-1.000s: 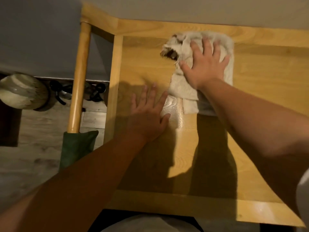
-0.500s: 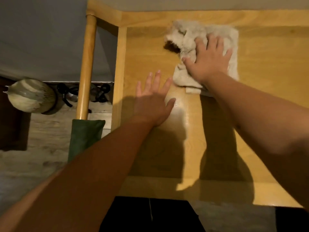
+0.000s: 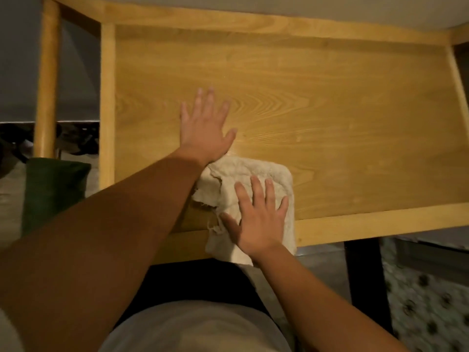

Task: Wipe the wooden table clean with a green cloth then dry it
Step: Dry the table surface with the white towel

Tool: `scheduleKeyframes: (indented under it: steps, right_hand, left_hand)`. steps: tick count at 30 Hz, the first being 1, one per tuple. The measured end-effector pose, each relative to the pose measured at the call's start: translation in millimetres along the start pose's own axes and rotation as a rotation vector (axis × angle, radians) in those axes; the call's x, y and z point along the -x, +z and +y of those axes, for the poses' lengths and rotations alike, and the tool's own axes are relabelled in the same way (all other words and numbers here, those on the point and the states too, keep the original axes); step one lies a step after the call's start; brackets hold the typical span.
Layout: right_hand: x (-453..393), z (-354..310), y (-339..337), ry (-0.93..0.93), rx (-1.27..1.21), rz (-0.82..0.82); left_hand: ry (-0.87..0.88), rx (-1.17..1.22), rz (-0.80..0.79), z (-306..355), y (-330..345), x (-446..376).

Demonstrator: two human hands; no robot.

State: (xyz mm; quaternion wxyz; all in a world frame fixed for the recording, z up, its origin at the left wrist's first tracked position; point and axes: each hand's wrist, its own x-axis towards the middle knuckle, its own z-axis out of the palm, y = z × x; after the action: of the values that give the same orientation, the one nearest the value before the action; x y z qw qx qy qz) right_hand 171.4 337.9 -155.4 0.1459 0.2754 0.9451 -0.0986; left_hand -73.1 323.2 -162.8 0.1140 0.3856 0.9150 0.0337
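The wooden table (image 3: 317, 102) fills the view, with a raised rim around a grained top. A cream-white towel (image 3: 256, 174) lies crumpled at the table's near edge, part of it hanging over the front rim. My right hand (image 3: 258, 219) presses flat on the towel, fingers spread. My left hand (image 3: 205, 130) rests flat on the bare wood just beyond the towel, fingers apart, holding nothing. A green cloth (image 3: 50, 191) hangs on the wooden rail at the left, off the table.
A round wooden post (image 3: 47, 80) stands left of the table. A dark table leg (image 3: 365, 288) drops at the near right beside a patterned surface (image 3: 426, 313). Dark objects sit on the floor at far left.
My right hand has dragged the towel from the far edge back to the near edge. My left hand stays flat on the wood. The view has shifted right, showing more table.
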Motion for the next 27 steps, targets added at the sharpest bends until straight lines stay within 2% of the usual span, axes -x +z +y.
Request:
scheduleKeyframes:
  steps: [2, 6, 9, 20, 27]
  right_hand:
    - [-7, 4, -1, 0.007, -0.001, 0.007]
    - [-27, 12, -5, 0.012, -0.042, 0.023]
    - [-50, 16, -11, 0.003, -0.048, 0.052]
    - [-287, 44, -88, 0.036, -0.069, 0.151]
    - [-389, 48, -123, -0.014, 0.006, 0.231]
  left_hand:
    - [0.063, 0.014, -0.009, 10, 8, -3]
    - [0.047, 0.042, -0.013, 0, 13, -6]
    - [-0.017, 0.194, 0.033, 4, 10, -11]
    - [-0.022, 0.028, 0.091, 10, 11, -9]
    - [-0.046, 0.021, 0.095, 11, 17, -11]
